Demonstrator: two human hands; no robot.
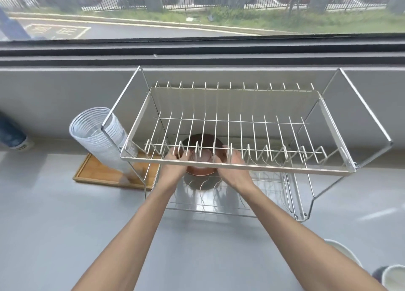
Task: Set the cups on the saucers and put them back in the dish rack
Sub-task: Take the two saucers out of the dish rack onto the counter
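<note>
A two-tier wire dish rack (238, 167) stands on the grey counter by the window. Under its upper tier, a brown saucer (199, 171) with a pinkish cup (202, 157) on it is held over the lower tier. My left hand (174, 167) grips the saucer's left side and my right hand (232, 168) grips its right side. The upper tier's wires partly hide the cup and my fingers. A dark round shape (202, 140) shows behind the cup; I cannot tell what it is.
A stack of white paper cups (98, 135) leans on a wooden tray (96, 174) left of the rack. White bowl rims (341, 253) and another cup (394, 277) sit at the bottom right. A blue object (11, 133) lies at the far left.
</note>
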